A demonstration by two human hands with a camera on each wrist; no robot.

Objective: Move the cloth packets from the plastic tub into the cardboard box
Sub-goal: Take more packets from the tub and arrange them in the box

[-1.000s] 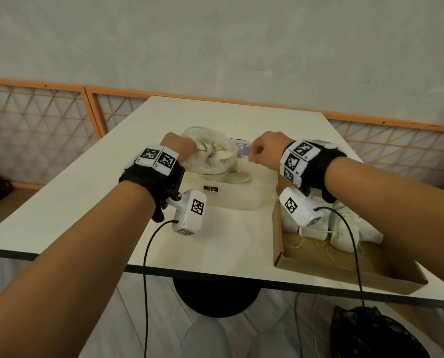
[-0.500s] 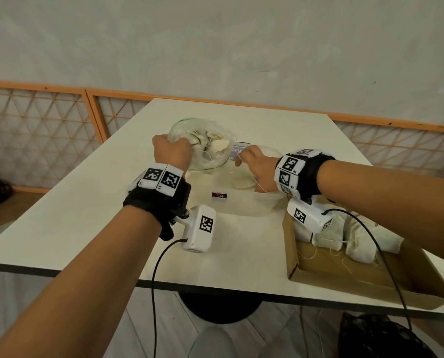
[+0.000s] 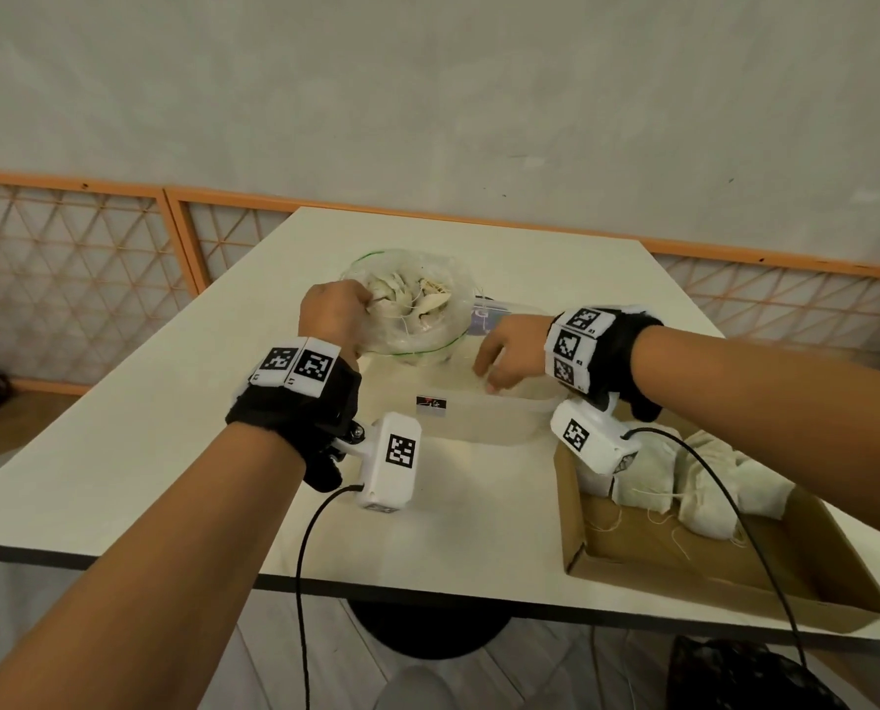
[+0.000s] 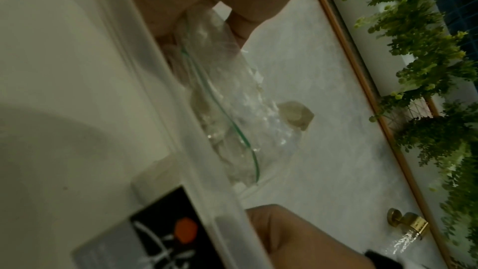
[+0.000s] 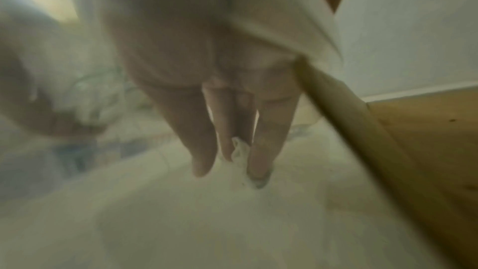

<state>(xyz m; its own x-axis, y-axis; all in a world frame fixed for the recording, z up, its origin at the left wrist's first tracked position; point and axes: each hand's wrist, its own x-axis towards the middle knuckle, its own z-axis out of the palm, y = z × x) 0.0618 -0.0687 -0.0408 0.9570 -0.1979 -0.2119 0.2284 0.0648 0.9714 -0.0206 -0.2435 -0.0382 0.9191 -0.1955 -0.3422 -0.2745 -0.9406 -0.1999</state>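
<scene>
My left hand (image 3: 345,310) grips a clear zip bag (image 3: 412,304) full of cloth packets and holds it above the far left end of the translucent plastic tub (image 3: 489,420). In the left wrist view its fingers (image 4: 240,17) pinch the bag (image 4: 232,109) at the top. My right hand (image 3: 496,374) reaches down into the tub. Its fingertips (image 5: 204,163) are nearly straight and touch a white cloth packet (image 5: 239,148) on the tub floor. The cardboard box (image 3: 683,561) at the right holds several cloth packets (image 3: 704,494).
Tub and box stand on a cream table (image 3: 171,453) whose near edge runs just below the box. A blue-printed wrapper (image 3: 484,312) lies behind the tub. An orange lattice rail (image 3: 69,279) runs behind the table. A black bag (image 3: 745,678) sits on the floor at lower right.
My left hand has raised the bag and carried it back and to the left. My right hand has gone from a fist above the tub to straight fingers down inside it.
</scene>
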